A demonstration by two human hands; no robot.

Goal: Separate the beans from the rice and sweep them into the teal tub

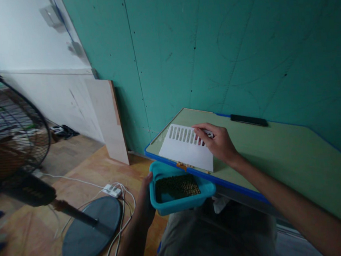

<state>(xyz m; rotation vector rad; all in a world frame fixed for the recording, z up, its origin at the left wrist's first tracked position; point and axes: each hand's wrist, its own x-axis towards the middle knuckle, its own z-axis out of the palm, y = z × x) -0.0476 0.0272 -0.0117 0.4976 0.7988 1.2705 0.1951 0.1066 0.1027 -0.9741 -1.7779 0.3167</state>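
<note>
My left hand (147,198) grips the left side of a turquoise plastic basin (178,205), its thumb over the rim. The basin is just below the table's blue front edge. Inside it lie dark green grains (173,186) and a patch of pale, tan beans (192,189). My right hand (217,141) pinches the slotted edge of a flat white scraper sheet (187,150), which lies tilted on the tabletop with its plain edge near the table's rim. A few tan beans (189,165) sit along that rim above the basin.
The pale green table (282,157) stands against a green wall. A black bar-shaped object (249,120) lies at its back edge. On the left are a standing fan (89,228), a power strip (112,190) with loose white cables, and a leaning board (109,121).
</note>
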